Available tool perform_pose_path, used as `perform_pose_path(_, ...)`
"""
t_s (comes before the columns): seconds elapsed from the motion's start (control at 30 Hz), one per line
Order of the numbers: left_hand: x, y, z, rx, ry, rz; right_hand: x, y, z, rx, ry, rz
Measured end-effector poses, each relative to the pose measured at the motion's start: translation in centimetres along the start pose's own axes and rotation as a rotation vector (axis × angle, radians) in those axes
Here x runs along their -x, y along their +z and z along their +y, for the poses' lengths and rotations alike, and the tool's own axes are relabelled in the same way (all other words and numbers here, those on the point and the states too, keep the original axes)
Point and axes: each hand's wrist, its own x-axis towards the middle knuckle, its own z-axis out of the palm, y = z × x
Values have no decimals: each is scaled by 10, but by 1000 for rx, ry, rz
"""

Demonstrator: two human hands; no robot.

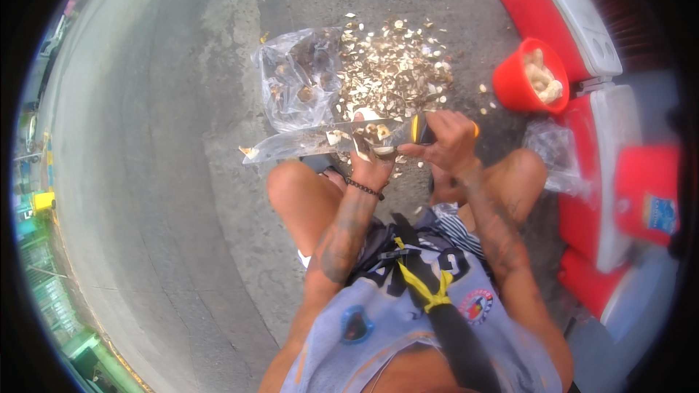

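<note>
In my right hand point(453, 140) is the black and yellow handle of a big broad-bladed knife point(291, 145). Its blade points left and lies level across my left hand point(372, 172), with pale shavings stuck to it. My left hand is closed around a whitish peeled root point(368, 113), partly hidden behind the blade. Just beyond my hands a wide heap of cream and brown peelings point(397, 65) covers the pavement. Left of the heap lies a clear plastic bag point(291, 105) with brown lumps inside.
A red bucket point(507, 84) holding pale peeled roots stands to the right. Red coolers with white lids point(571, 11) line the right side, with another crumpled clear bag point(555, 153) near them. Grey pavement point(167, 175) stretches away on the left. My bent knees flank my hands.
</note>
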Motion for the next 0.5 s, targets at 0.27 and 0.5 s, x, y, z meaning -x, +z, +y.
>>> perform_pose_path(0.27,12,22,-1,-457,183,-57,9,-4,-12,-132,92,-152)
perform_pose_path(0.5,8,43,9,-380,131,110,35,11,-16,-176,79,-159)
